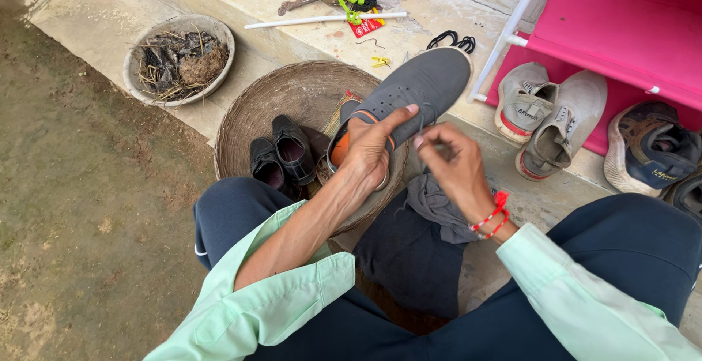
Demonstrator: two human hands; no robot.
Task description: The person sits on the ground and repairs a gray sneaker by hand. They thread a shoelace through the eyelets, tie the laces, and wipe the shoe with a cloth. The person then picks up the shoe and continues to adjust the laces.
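Grey shoe point(428, 83) gripped by L hand point(369, 152) (R hand point(453, 160) pinching lace).

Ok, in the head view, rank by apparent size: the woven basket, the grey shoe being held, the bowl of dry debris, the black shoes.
Largest to smallest:
1. Woven basket
2. Grey shoe, held nearer the camera, so unsure against the bowl
3. Bowl of dry debris
4. Black shoes, each alike

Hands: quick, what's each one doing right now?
Left hand: closed on the grey shoe.
Right hand: pinching the shoe's lace.
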